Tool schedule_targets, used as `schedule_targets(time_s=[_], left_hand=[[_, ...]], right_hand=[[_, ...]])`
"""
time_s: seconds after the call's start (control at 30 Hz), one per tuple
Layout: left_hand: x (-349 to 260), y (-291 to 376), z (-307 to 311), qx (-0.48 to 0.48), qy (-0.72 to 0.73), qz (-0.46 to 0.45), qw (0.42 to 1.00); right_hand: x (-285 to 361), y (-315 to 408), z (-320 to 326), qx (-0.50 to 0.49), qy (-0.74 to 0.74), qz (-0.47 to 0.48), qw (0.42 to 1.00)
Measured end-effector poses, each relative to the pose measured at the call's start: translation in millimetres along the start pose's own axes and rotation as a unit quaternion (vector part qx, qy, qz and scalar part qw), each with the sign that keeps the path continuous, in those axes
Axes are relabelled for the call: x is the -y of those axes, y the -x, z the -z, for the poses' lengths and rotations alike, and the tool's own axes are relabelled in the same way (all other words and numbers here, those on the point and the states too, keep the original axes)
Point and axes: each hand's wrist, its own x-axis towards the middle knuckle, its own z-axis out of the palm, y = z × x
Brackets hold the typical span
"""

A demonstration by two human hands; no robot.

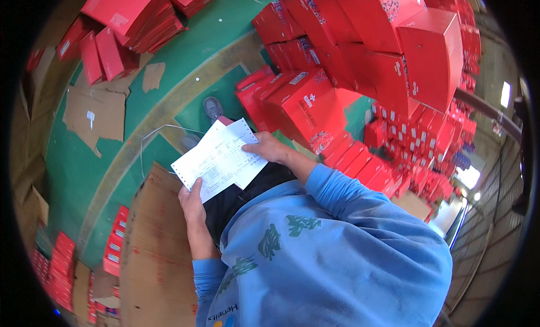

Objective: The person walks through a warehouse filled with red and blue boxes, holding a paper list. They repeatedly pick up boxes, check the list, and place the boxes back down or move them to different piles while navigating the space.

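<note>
White printed sheets with punched tractor-feed edges (215,158) are held in front of my waist, fanned at slightly different angles. My left hand (193,201) grips their lower left corner, thumb on top. On the right edge, my right hand (269,148) pinches them with the thumb over the print. Rows of small print and some handwriting cover the top sheet. A reddish piece (225,121) peeks out behind the far edge. Below the papers are dark trousers and a grey shoe (213,107) on the green floor.
Red cartons (310,103) are stacked on my right, with more rows (413,128) beyond. Other red boxes (122,15) lie at far left, near flattened cardboard (99,110). A large brown carton (156,251) stands by my left arm. A loose white strap (142,152) loops over the floor.
</note>
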Motion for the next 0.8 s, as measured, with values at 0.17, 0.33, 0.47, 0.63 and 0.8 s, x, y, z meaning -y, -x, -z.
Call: schedule_targets(time_s=[0.17, 0.33, 0.47, 0.63, 0.8], left_hand=[[-61, -76, 7, 0.098, -0.089, 0.015, 0.991], [-120, -149, 11, 0.194, -0.137, 0.029, 0.971], [-162, -199, 30, 0.223, -0.237, 0.037, 0.945], [-229, -225, 47, 0.232, -0.332, 0.034, 0.914], [-249, -260, 71, 0.259, -0.311, 0.068, 0.912]], right_hand=[[24, -16, -15, -0.092, -0.128, -0.033, 0.987], [41, -44, -47, -0.176, -0.202, -0.029, 0.963], [55, -69, -93, -0.218, -0.287, -0.04, 0.932], [89, -91, -149, -0.227, -0.333, -0.07, 0.912], [106, -111, -178, -0.226, -0.377, -0.074, 0.895]])
